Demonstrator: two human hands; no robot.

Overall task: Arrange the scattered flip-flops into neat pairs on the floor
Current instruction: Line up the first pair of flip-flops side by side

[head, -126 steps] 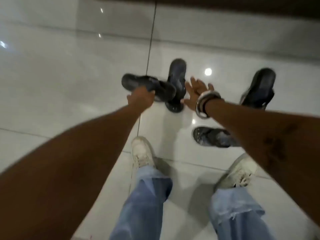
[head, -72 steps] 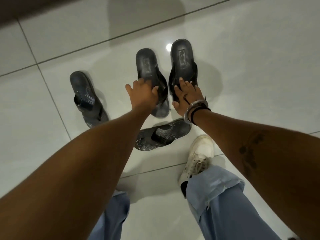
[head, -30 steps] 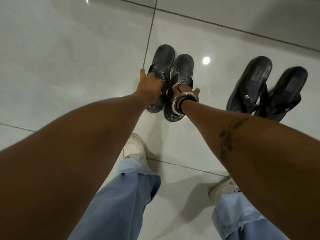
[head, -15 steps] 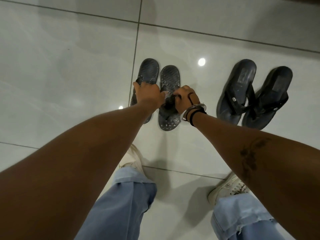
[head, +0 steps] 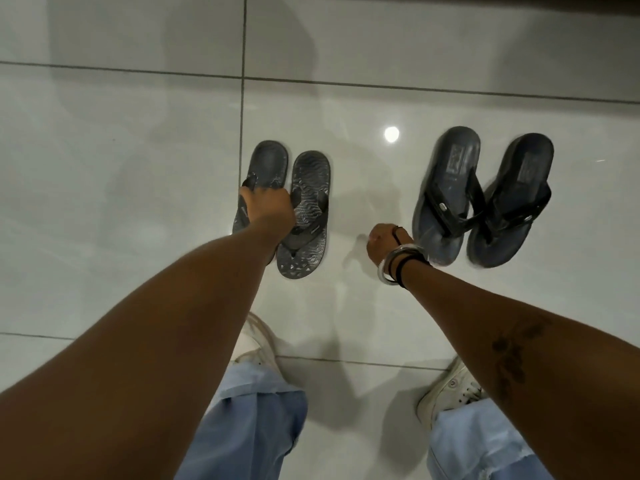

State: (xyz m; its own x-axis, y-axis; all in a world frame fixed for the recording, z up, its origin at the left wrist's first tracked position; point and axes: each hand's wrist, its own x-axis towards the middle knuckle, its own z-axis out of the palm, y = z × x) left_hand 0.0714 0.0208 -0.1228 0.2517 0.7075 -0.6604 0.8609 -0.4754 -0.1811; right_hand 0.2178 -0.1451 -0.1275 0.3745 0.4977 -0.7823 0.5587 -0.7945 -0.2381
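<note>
Gripping the strap of the far-left dark patterned rubber flip-flop (head: 264,174), left hand (head: 268,209) sits beside its mate (head: 305,216). Right hand (head: 382,239) is fisted, empty, above glossy white tile floor (head: 121,202). Risk: a tug skews the pair. Plain black pair (head: 481,199) already overlaps.

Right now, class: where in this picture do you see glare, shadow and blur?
Head view: a round lamp glare shines on the glossy floor tiles; soft shadows fall beside the jeans; the plain flip-flop pair looks slightly smeared; straight grout lines bend toward the edges.
</note>
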